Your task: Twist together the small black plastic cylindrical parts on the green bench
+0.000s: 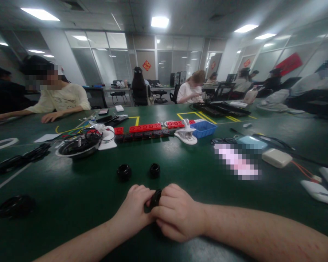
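Note:
My left hand (pixel 138 207) and my right hand (pixel 177 213) meet low in the middle of the head view. Between them is a black ring-shaped part (pixel 156 198), gripped by the closed fingers of both hands. Some of it is hidden behind my right fingers. Just beyond my hands, two short black rings stand on the green table, one at the left (pixel 124 171) and one at the right (pixel 154 170). A larger black coil (pixel 15 206) lies at the far left.
Further back are a metal bowl (pixel 78 147), red blocks (pixel 144 127), a white clip stand (pixel 187 133) and a blue bin (pixel 205 128). A white box (pixel 276 158) and cables lie at the right. People sit around the room.

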The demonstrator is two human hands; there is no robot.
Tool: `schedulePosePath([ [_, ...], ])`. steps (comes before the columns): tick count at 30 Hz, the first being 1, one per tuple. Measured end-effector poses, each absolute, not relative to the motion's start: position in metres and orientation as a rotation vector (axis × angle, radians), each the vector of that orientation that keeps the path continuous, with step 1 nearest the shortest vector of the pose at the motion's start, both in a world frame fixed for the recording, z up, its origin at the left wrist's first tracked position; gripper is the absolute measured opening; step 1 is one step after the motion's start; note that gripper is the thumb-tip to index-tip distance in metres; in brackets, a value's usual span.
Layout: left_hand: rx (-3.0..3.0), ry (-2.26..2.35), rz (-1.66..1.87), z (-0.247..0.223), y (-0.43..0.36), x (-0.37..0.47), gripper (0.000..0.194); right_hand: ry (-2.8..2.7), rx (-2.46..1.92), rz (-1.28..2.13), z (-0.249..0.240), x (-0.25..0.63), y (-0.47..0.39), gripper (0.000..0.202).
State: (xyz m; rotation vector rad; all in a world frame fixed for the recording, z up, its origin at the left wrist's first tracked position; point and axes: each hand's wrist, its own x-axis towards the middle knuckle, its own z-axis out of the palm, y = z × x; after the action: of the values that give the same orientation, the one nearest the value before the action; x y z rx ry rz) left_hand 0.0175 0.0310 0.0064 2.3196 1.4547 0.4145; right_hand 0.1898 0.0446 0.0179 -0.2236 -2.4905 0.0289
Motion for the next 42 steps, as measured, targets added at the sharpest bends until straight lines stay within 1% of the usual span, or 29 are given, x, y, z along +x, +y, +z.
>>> schedulePosePath([
  [4, 2.314, 1.458, 0.406, 0.006, 0.031, 0.018, 0.009, -2.476, -0.305, 0.035, 0.018, 0.19, 0.045, 0.027],
  [9, 2.322, 1.441, 0.412, 0.008, 0.031, 0.019, 0.016, -2.465, -0.405, 0.075, 0.02, 0.191, 0.048, 0.027],
  [14, 2.311, 1.441, 0.415, 0.011, 0.03, 0.02, 0.013, -2.449, -0.483, 0.089, 0.02, 0.192, 0.05, 0.028],
  [17, 2.308, 1.452, 0.417, 0.01, 0.029, 0.019, 0.017, -2.45, -0.53, 0.113, 0.019, 0.192, 0.051, 0.03],
  [20, 2.316, 1.455, 0.416, 0.008, 0.03, 0.019, 0.024, -2.423, -0.562, 0.154, 0.018, 0.192, 0.053, 0.035],
  [24, 2.323, 1.449, 0.425, 0.007, 0.03, 0.018, 0.028, -2.393, -0.567, 0.165, 0.016, 0.193, 0.056, 0.049],
  [29, 2.316, 1.462, 0.433, 0.007, 0.03, 0.018, 0.025, -2.454, -0.575, -0.004, 0.017, 0.192, 0.054, 0.059],
  [34, 2.319, 1.483, 0.42, 0.008, 0.03, 0.019, 0.024, -2.457, -0.612, -0.148, 0.019, 0.191, 0.051, 0.061],
  [42, 2.323, 1.516, 0.413, 0.006, 0.03, 0.018, 0.021, -2.477, -0.536, -0.064, 0.019, 0.189, 0.047, 0.056],
])
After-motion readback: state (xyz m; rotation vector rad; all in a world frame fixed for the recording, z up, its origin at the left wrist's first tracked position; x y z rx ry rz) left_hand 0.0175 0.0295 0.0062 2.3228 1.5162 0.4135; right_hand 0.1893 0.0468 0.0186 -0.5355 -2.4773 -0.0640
